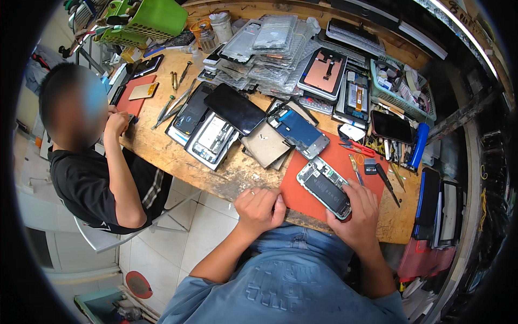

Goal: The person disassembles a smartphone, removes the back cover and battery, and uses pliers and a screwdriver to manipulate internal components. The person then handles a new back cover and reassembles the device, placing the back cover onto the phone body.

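Note:
An opened phone (325,184) with its battery and circuit board exposed lies slanted over a red-orange mat (294,197), my right hand (356,213) gripping its lower right end. My left hand (260,208) is closed at the front edge of the bench, left of that phone; whatever is inside the fingers, if anything, is hidden. Just beyond the phone is a detached blue-backed screen (299,130). Red-handled cutters (359,148), tweezers (356,170) and a black brush-like tool (389,183) lie to its right.
A co-worker (91,178) sits at the bench's left. Several phones (232,108), stacks of bagged parts (272,43), a green basket (145,16) and a pale crate (404,92) crowd the back. A blue cylinder (416,146) and upright devices (429,205) stand at the right.

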The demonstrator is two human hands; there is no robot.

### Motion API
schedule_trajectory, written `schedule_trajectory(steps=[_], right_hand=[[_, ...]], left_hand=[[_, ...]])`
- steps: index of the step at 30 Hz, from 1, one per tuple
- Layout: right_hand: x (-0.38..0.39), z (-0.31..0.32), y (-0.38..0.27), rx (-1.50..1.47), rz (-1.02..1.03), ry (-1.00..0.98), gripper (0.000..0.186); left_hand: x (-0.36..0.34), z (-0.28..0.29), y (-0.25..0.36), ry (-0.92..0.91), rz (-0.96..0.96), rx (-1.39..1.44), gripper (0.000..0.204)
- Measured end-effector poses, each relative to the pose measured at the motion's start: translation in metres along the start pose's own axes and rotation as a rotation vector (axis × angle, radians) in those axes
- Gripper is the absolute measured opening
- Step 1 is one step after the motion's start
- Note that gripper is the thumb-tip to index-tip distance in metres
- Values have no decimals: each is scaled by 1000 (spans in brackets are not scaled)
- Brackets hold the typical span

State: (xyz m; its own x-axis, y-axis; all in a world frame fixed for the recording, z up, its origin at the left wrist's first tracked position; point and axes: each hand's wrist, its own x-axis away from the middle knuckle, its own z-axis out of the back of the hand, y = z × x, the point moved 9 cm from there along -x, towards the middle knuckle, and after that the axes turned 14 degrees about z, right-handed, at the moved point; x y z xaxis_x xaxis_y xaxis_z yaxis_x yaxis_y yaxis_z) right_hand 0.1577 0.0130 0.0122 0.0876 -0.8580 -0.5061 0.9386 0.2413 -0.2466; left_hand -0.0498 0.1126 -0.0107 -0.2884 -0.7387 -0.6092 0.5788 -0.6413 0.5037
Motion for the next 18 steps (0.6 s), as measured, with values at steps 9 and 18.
schedule_trajectory(steps=[9, 18], right_hand=[[8, -7, 5, -29, -55, 34, 82], [9, -5, 0, 23, -40, 46, 78]], left_hand=[[-24, 16, -20, -120, 362, 307, 8], [-126, 43, -59, -90, 208, -171, 22]])
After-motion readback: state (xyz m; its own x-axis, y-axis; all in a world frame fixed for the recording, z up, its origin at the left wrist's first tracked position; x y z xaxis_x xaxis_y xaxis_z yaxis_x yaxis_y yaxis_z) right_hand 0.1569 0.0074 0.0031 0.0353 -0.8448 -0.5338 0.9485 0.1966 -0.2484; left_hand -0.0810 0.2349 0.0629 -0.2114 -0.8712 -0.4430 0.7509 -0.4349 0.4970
